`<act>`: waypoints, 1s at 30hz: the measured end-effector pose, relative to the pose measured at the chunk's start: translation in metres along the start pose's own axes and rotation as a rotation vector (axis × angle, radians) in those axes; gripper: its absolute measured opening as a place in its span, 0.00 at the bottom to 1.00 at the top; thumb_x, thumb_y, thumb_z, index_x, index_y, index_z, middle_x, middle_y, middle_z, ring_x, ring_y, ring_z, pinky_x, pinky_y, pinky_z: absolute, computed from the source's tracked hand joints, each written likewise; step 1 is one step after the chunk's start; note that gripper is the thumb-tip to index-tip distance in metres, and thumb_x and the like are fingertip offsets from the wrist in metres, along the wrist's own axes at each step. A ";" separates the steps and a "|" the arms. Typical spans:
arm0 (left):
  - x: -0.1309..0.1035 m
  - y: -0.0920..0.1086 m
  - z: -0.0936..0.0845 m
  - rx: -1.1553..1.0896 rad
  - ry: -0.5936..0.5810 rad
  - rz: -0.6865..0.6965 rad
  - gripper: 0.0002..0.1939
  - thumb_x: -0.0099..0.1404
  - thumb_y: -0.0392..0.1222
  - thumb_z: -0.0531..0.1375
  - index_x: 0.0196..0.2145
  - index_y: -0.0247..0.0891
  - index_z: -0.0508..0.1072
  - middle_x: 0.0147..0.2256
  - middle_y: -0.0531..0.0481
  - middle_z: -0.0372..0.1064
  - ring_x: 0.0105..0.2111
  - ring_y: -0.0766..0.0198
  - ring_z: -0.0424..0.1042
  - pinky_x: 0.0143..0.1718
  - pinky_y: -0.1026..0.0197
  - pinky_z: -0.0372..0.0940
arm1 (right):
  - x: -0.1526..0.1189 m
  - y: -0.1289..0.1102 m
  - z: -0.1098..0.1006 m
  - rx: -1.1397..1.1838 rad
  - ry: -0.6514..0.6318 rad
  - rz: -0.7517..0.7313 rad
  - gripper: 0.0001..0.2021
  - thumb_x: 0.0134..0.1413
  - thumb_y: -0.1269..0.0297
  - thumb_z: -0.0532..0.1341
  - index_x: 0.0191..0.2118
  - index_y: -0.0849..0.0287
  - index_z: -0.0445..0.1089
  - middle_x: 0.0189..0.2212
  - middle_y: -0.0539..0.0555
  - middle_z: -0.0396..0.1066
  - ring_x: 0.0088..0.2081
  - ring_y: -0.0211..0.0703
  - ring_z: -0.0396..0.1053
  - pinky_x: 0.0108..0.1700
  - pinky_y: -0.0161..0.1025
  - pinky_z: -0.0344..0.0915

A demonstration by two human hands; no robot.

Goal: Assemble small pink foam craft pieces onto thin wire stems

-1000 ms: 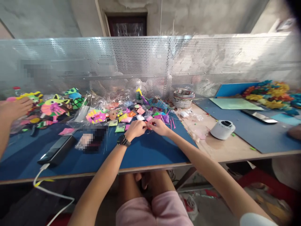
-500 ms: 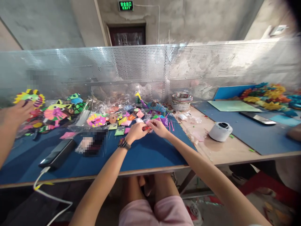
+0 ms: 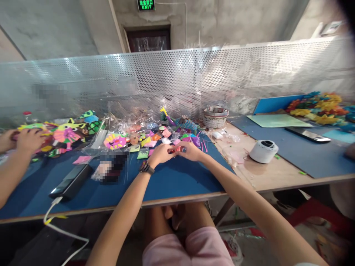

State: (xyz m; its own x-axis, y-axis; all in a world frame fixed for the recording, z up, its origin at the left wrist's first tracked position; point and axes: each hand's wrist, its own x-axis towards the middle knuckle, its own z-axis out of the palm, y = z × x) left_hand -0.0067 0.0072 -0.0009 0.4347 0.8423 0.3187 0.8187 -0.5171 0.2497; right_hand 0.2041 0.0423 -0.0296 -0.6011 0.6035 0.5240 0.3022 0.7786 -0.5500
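Observation:
My left hand [image 3: 161, 155], with a dark watch on its wrist, and my right hand [image 3: 191, 151] meet above the blue mat near the middle of the table. Between their fingertips is a small red, soft-looking piece [image 3: 178, 149], partly hidden by the fingers. Both hands are closed on it. Just beyond them lie several small coloured packets, among them a green packet [image 3: 142, 153] and a white lump [image 3: 166, 140]. A blue dotted animal figure [image 3: 186, 125] stands behind my right hand.
Another person's hands [image 3: 29, 140] hold a colourful piece at the left. A black power bank [image 3: 70, 181] with a white cable lies on the mat. To the right are a woven basket [image 3: 215, 119], a white thread cone [image 3: 263, 152] and a phone [image 3: 307, 135]. A perforated metal screen [image 3: 155, 81] closes off the back.
My fingers have shifted around the red piece, my right fingers now spread along its far side. At the left, the other person's hands have lowered the colourful piece. The view has moved slightly.

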 end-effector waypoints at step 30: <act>-0.003 -0.003 0.000 0.005 0.024 0.039 0.11 0.61 0.44 0.59 0.25 0.38 0.74 0.25 0.47 0.71 0.25 0.62 0.66 0.28 0.62 0.51 | 0.000 -0.001 -0.003 -0.308 -0.117 -0.049 0.14 0.64 0.56 0.60 0.53 0.50 0.75 0.44 0.55 0.78 0.41 0.47 0.76 0.40 0.36 0.66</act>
State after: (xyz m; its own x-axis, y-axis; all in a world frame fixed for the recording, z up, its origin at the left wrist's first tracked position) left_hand -0.0108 0.0058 -0.0024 0.4577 0.8174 0.3499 0.8030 -0.5489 0.2322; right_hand 0.2062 0.0416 -0.0268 -0.6961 0.5539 0.4567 0.4696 0.8325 -0.2940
